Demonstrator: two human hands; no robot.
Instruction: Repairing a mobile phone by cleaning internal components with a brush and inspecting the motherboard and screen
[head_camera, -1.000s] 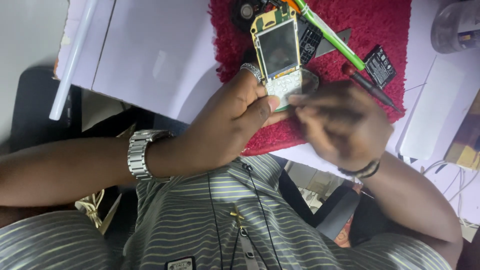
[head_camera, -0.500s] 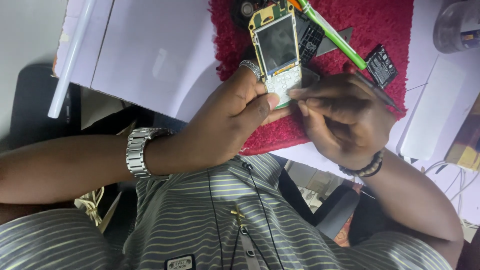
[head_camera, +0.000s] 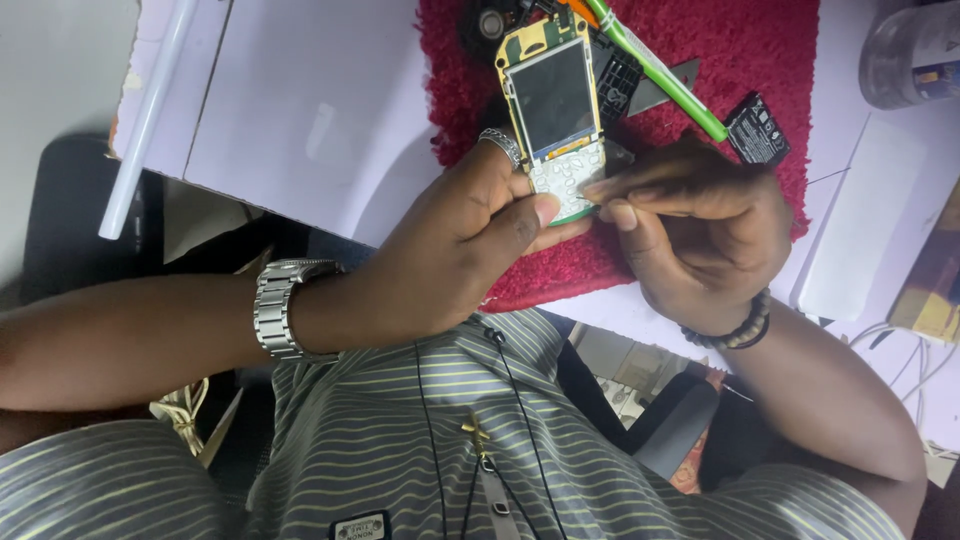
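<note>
Nearest me, my left hand (head_camera: 470, 240) grips the stripped phone (head_camera: 555, 115) upright over the red mat (head_camera: 740, 60); my right hand (head_camera: 700, 230) (fingers pinched) has slid onto its keypad edge, so prying seems underway.

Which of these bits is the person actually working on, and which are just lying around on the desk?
In hand:
- opened phone board with screen, held by the left hand
- right hand, fingertips at the board's keypad end

Lying about:
- green pen-like tool
- small black battery
- red mat
- white tube
- clear jar
</note>
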